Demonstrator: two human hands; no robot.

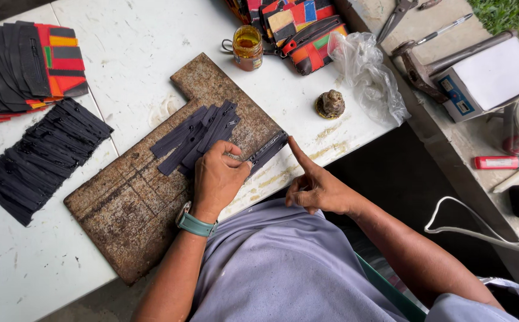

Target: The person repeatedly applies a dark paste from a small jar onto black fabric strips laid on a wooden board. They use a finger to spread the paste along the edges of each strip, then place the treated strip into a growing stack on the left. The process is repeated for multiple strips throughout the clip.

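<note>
My left hand (217, 179) rests on a rusty metal plate (128, 203) and pinches one end of a black zipper strip (266, 152). My right hand (314, 188) points with its forefinger, whose tip presses the strip's other end near the plate's edge; its other fingers are curled with nothing in them. Several more black zipper strips (197, 134) lie in a loose pile on the plate just beyond my left hand. A teal watch (195, 225) is on my left wrist.
The white table (134, 53) holds a row of black zippers (42, 158) at the left, colourful fabric pieces (24, 62) far left, a jar of amber liquid (248, 46), pouches (301, 33) and a plastic bag (369, 74). Beside it, a concrete ledge (462, 140) carries tools.
</note>
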